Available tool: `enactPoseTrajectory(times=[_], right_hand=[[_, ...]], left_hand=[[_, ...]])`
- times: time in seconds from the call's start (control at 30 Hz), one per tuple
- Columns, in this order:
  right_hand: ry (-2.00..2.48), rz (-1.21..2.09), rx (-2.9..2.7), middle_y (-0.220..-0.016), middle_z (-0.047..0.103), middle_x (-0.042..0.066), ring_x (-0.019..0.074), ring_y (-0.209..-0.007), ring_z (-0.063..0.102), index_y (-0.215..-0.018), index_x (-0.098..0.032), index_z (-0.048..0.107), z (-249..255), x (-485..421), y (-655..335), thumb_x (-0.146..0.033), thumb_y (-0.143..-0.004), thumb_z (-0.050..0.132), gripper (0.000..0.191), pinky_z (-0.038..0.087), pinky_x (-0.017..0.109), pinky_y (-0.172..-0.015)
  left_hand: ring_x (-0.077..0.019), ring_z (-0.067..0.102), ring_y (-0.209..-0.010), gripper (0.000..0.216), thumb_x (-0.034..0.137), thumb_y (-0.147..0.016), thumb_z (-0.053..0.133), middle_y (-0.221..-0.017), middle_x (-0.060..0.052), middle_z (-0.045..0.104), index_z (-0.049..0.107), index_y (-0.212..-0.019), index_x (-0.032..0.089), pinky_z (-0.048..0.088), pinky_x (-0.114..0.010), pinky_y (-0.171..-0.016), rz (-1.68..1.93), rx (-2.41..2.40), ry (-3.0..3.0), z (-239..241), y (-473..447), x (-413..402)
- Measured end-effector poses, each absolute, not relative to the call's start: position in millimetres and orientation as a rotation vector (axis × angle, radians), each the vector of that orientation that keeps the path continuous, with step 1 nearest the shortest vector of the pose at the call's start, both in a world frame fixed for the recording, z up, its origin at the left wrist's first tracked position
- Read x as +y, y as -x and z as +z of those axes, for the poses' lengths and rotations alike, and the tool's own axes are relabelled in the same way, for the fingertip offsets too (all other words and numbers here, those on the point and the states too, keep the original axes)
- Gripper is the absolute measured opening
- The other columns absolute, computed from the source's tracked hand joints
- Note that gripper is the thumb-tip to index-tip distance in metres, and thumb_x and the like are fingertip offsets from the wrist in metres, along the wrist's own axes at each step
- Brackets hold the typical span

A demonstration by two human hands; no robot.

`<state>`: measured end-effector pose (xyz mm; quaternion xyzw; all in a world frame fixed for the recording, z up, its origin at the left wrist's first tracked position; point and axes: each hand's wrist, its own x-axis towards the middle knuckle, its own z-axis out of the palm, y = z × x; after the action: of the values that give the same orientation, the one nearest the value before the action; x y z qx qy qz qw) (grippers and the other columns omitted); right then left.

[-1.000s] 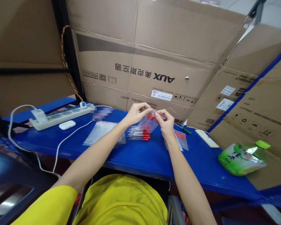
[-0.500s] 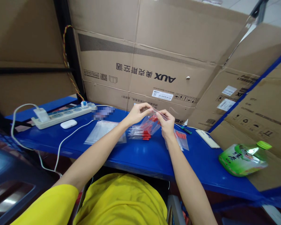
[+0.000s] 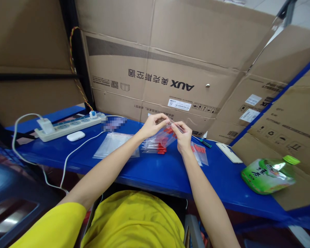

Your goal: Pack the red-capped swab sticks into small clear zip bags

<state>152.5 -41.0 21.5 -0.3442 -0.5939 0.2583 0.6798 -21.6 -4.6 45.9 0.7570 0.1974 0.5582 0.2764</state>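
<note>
Between my two hands hangs a clear plastic bag with red-ended pieces showing in it. My left hand pinches its upper edge from the left, and my right hand grips the same edge on the right. Just below lies a pile of thin metal tools with red handles; their kind is too small to tell. Flat clear bags are stacked left of the pile, partly behind my left forearm. Right of my right wrist are filled bags with red handles inside.
A white power strip and a white earphone case sit at the left with cables. A green-handled screwdriver, a pale flat device and a green bottle lie to the right. Cardboard walls enclose the blue table.
Both hands stay in nearly the same place, still on the bag. The bag has shifted and tilted slightly, its lower part hanging closer over the pile.
</note>
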Motion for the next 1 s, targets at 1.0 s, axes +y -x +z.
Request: enactPoseTrajectory(times=[1.0], right_hand=[[0.783, 0.55, -1.327, -0.074, 0.071, 0.0, 0.0168, -0.066, 0.062, -0.085, -0.02, 0.076, 18.9, -37.5, -153.3, -0.056, -0.082, 0.083, 0.037, 0.052, 0.029, -0.064]], left_hand=[[-0.015, 0.066, -0.069, 0.034, 0.047, -0.1, 0.063, -0.08, -0.004, 0.074, 0.071, -0.089, 0.017, 0.049, -0.026, -0.064, 1.681, 0.607, -2.048, 43.8, 17.1, -7.9]])
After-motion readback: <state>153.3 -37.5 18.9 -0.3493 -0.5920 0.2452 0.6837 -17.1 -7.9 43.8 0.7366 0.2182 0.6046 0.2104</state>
